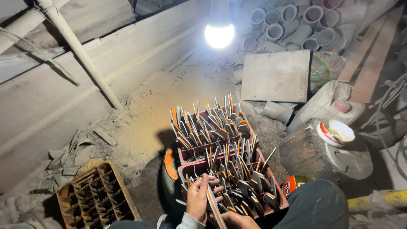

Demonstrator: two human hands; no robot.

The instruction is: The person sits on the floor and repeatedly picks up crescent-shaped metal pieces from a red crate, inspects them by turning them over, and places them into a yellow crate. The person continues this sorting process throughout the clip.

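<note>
A dusty workshop floor [140,123] filled the frame, lit by a bare bulb [219,34] at top centre, with a stack of grey pipe ends [292,25] in the upper right and a flat grey slab [276,76] leaning below them. At lower centre sat a red divided crate [186,157], its compartments packed with upright metal blades with orange-and-white handles [212,127]. The left hand [199,198] lay at the crate's near left edge, its grip closed around one long blade piece [214,208] with an orange stripe — the piece ran slanting down toward the bottom edge of the frame. The right hand [239,220] showed only partly at the bottom edge, just beside that piece's lower end; whether its fingers were closed I could not tell. An empty brown crate [97,197] lay at lower left. To the right stood a wooden block [309,152] with a small white bowl [335,132] on it — the person's dark-trousered knee [313,205] below.
</note>
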